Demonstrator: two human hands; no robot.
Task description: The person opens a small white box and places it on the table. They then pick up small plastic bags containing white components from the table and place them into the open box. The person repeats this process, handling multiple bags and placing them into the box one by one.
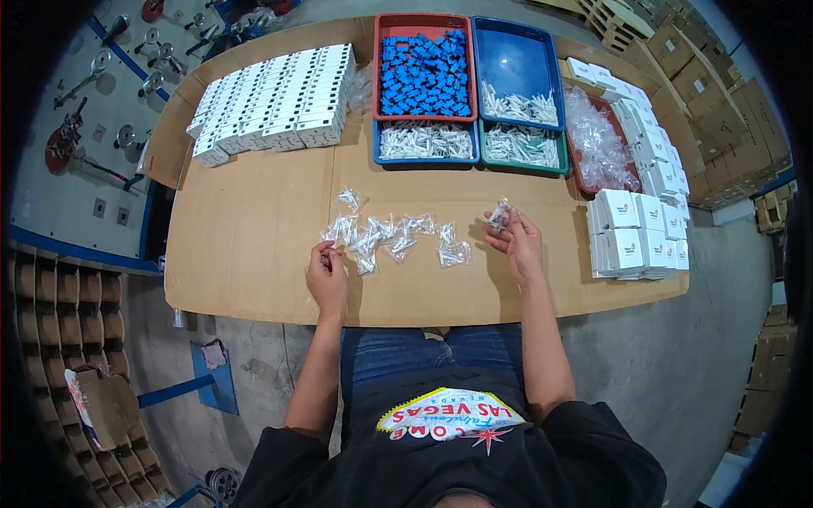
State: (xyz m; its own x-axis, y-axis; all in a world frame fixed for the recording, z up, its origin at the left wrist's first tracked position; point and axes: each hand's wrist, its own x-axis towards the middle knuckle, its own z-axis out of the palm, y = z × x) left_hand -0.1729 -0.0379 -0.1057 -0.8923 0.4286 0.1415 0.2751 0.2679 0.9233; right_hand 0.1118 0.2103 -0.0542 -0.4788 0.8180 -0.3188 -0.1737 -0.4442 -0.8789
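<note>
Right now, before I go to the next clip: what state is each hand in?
Left hand: fingers curled beside the bagged parts; cannot tell whether it grips any.
Right hand: closed on a small clear bag.

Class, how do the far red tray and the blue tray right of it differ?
The red tray holds blue pieces; the blue tray, slim white ones. Blue pieces spread over most of the red tray; white ones gather at the blue tray's near end. Both are rectangular.
</note>
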